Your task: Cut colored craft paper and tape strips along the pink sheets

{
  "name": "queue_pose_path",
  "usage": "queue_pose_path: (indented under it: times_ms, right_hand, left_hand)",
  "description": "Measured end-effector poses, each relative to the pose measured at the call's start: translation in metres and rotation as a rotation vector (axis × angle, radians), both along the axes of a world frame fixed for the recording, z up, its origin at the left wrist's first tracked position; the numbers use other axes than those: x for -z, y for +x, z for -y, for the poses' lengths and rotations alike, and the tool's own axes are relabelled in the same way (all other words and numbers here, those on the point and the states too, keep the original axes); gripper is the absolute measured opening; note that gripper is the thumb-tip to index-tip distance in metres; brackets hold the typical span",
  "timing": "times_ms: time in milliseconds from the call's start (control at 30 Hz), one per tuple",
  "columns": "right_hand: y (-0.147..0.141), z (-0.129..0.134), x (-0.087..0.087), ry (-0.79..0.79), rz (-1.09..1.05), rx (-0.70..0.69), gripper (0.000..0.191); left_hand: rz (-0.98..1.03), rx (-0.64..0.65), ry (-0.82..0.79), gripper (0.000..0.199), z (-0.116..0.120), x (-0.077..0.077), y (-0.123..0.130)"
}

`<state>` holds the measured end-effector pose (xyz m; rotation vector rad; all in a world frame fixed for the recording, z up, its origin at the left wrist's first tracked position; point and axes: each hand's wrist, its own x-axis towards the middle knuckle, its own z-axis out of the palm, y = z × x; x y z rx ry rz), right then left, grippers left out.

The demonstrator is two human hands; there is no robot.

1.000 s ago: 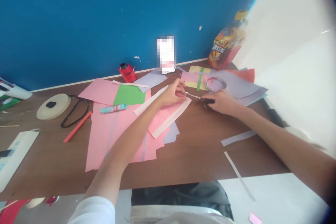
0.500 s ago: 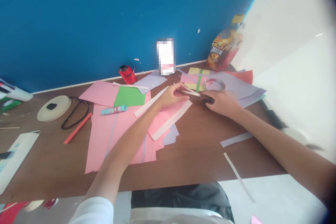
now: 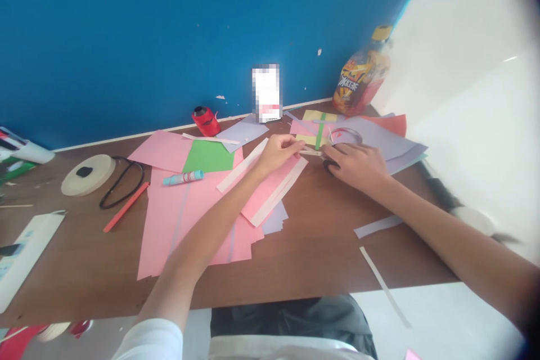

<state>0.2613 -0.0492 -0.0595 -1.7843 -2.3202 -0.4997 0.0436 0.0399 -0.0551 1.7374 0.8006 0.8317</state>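
My left hand point(image 3: 278, 154) pinches a narrow pale paper strip point(image 3: 311, 152) at its fingertips, above the pink paper point(image 3: 270, 188). My right hand point(image 3: 356, 167) is shut on a pair of black-handled scissors point(image 3: 329, 165), and the hand hides part of the handles. The short metal blades point(image 3: 314, 153) point toward my left fingers and meet the strip. A long white paper strip point(image 3: 278, 191) lies on the pink paper beneath my left wrist. Behind my right hand sits a transparent ring point(image 3: 345, 136) on lavender paper point(image 3: 375, 138).
Against the blue wall stand a drink bottle point(image 3: 361, 76) and a red spool point(image 3: 206, 121). On the brown table point(image 3: 304, 259) lie green paper point(image 3: 208, 156), a glue stick point(image 3: 183, 178), a tape roll point(image 3: 88, 175), a black cord point(image 3: 122, 183) and an orange stick point(image 3: 125, 207).
My hands have come closer together. The scissors have shifted, with less of the blades showing, and the pale strip now lies across them at my left fingertips.
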Motion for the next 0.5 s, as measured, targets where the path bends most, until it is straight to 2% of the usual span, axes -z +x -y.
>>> queue_pose_path:
  times_ms: [167,267,400,500]
  right_hand:
    - [-0.001,0.0,-0.001,-0.004,0.024,0.001,0.03]
    - [-0.002,-0.001,-0.001,0.037,0.022,-0.035,0.038]
    - [-0.005,0.0,-0.001,0.102,0.02,-0.059,0.048]
    - [-0.007,0.0,0.0,0.114,0.028,-0.047,0.052]
  left_hand:
    - [-0.009,0.055,0.002,0.033,-0.003,0.002,-0.001]
    - [-0.041,0.058,-0.01,0.032,-0.007,0.004,-0.003]
    - [-0.03,0.086,-0.061,0.028,-0.011,0.0,-0.004]
    - [-0.03,0.055,-0.068,0.027,-0.011,-0.004,-0.004]
